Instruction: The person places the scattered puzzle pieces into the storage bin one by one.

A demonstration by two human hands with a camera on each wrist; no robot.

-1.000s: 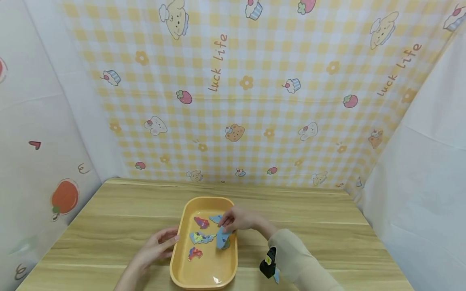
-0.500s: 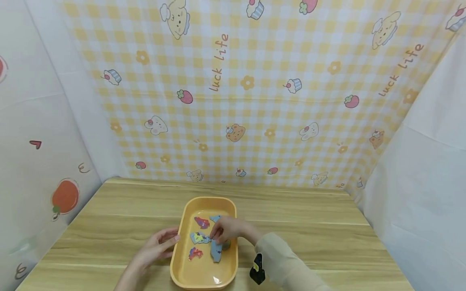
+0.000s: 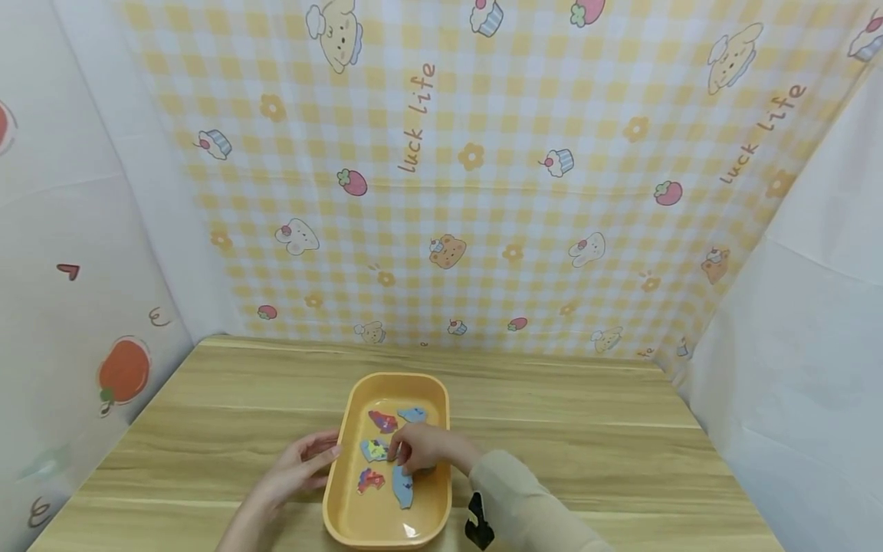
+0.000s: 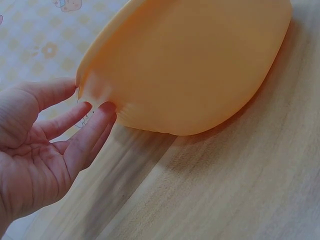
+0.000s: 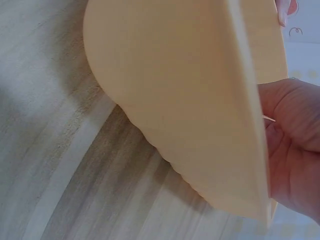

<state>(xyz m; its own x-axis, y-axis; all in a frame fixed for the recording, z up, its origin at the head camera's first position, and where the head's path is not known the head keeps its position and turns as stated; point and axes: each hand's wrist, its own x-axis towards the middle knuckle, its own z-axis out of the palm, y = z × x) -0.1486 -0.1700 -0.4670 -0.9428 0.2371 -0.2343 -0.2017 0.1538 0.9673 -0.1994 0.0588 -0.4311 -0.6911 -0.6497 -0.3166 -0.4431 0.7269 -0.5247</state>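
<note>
A yellow tray (image 3: 386, 529) stands on the table, with several flat, irregular cutout pieces inside. My left hand (image 3: 297, 468) is at the tray's left side; in the left wrist view its thumb touches the rim and its extended fingers touch the outer wall. Reaching over the right rim, my right hand (image 3: 424, 447) pinches the upper end of a flat blue cutout piece (image 3: 403, 491). Its fingertips are hidden behind the tray wall in the right wrist view. Near them lies a blue and yellow piece (image 3: 374, 450), partly covered by the fingers.
Two red and purple pieces (image 3: 382, 421) and another light blue piece (image 3: 412, 415) lie in the tray. A wooden table (image 3: 566, 429) surrounds it. Patterned cloth (image 3: 510, 192) hangs behind, and white cloths hang at both sides. A black device (image 3: 477, 523) is by the right wrist.
My right hand has moved left and slightly nearer, bringing the blue cutout piece down toward the tray's middle. The light blue piece behind is more exposed. My left hand stays put.
</note>
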